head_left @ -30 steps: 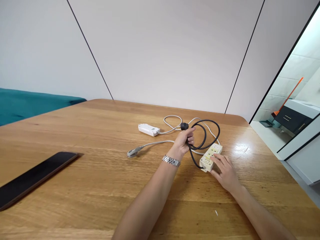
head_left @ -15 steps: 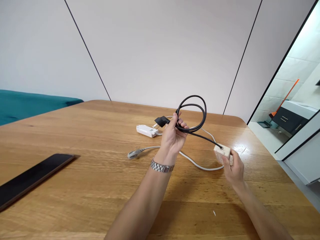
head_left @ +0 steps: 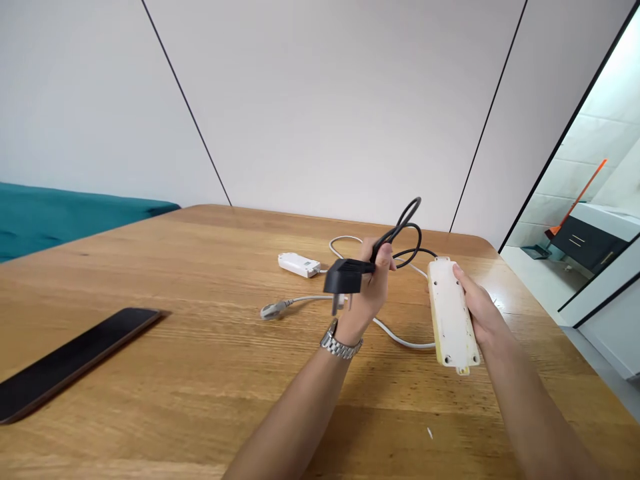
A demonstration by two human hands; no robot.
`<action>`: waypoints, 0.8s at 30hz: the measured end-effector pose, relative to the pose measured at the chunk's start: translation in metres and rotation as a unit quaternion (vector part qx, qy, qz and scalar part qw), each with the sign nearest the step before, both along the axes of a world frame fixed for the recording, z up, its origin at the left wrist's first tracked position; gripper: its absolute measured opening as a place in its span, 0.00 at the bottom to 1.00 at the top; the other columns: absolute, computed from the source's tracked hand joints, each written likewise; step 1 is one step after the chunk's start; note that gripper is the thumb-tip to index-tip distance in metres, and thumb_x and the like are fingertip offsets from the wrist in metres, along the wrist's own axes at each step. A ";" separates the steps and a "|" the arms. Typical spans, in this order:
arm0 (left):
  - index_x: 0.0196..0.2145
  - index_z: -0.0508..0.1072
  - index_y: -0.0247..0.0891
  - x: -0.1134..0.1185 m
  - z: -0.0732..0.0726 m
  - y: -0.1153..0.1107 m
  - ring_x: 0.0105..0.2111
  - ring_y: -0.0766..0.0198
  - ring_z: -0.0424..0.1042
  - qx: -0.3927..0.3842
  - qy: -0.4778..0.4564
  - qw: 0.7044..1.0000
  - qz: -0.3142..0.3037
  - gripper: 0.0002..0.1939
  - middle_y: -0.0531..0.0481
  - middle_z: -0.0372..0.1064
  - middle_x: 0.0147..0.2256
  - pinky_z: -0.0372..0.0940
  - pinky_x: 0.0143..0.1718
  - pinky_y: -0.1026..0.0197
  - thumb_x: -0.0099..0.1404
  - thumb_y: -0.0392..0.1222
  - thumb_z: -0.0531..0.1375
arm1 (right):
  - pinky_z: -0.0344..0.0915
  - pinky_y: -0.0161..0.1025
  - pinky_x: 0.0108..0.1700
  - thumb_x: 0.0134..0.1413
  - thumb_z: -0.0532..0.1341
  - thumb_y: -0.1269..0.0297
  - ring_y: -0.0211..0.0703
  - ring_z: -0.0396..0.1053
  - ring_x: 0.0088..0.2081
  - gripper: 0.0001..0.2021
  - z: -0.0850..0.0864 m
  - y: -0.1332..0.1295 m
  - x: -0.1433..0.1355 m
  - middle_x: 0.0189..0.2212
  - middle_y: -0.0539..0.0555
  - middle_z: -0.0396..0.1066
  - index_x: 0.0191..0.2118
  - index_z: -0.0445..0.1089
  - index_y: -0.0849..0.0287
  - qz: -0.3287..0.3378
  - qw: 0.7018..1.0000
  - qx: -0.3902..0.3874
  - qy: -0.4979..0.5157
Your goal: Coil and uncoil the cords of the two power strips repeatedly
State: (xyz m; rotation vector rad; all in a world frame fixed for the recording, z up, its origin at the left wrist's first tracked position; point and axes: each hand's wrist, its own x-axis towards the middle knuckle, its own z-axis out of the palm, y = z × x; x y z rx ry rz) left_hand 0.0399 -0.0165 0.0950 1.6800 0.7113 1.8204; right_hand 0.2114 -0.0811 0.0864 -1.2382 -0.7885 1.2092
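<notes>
My left hand, with a metal watch on the wrist, is closed round a looped black cable. Its black plug hangs beside the fingers, prongs pointing down. My right hand grips a yellowed white power strip by its right edge, with the flat screwed side facing me. The black cable runs to the strip's far end. Behind my left hand a smaller white power strip lies on the table, and a grey plug on a white cable rests nearer.
A long dark flat object lies on the wooden table at the left. A small white scrap is near the front. Teal seating stands beyond the left edge, and a pale wall rises behind.
The held power strip has turned so its long flat side faces me. My left hand has moved right and rotated, bringing the black plug nearer with its prongs down; the cable loops have narrowed.
</notes>
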 end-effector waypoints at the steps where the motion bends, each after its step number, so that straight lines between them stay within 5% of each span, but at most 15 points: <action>1: 0.31 0.68 0.39 0.001 -0.002 0.001 0.24 0.68 0.63 0.006 0.034 0.999 -0.003 0.11 0.55 0.62 0.22 0.59 0.31 0.65 0.67 0.46 0.53 | 0.68 0.41 0.26 0.58 0.54 0.46 0.46 0.72 0.25 0.21 0.002 0.001 -0.004 0.27 0.58 0.75 0.39 0.71 0.61 -0.008 0.999 -0.011 0.041; 8: 0.29 0.68 0.37 0.018 -0.022 0.000 0.23 0.68 0.61 0.061 0.239 0.968 -0.047 0.15 0.53 0.64 0.23 0.56 0.25 0.66 0.67 0.49 0.52 | 0.71 0.38 0.34 0.57 0.58 0.53 0.45 0.75 0.33 0.15 0.000 0.006 -0.025 0.33 0.55 0.77 0.41 0.72 0.59 -0.098 0.980 0.050 0.165; 13: 0.33 0.69 0.37 0.031 -0.035 -0.006 0.22 0.64 0.65 0.061 0.425 0.902 -0.048 0.13 0.52 0.66 0.21 0.54 0.23 0.64 0.63 0.50 0.56 | 0.68 0.36 0.26 0.47 0.60 0.37 0.42 0.71 0.24 0.26 -0.017 0.014 -0.022 0.24 0.52 0.74 0.36 0.70 0.58 0.030 0.987 0.063 0.146; 18: 0.32 0.72 0.36 0.042 -0.047 -0.011 0.29 0.54 0.73 0.066 0.590 0.804 -0.028 0.13 0.42 0.74 0.30 0.61 0.28 0.60 0.55 0.50 0.61 | 0.63 0.32 0.23 0.31 0.74 0.63 0.36 0.67 0.21 0.18 -0.038 0.027 -0.004 0.20 0.46 0.70 0.31 0.68 0.59 0.068 0.995 0.006 0.078; 24: 0.40 0.74 0.34 0.052 -0.070 -0.004 0.38 0.52 0.73 0.151 0.565 0.807 -0.082 0.20 0.40 0.75 0.38 0.64 0.36 0.57 0.57 0.53 0.63 | 0.66 0.32 0.24 0.39 0.67 0.73 0.38 0.68 0.21 0.07 -0.059 0.041 0.014 0.18 0.48 0.71 0.28 0.69 0.60 0.014 0.994 -0.072 0.084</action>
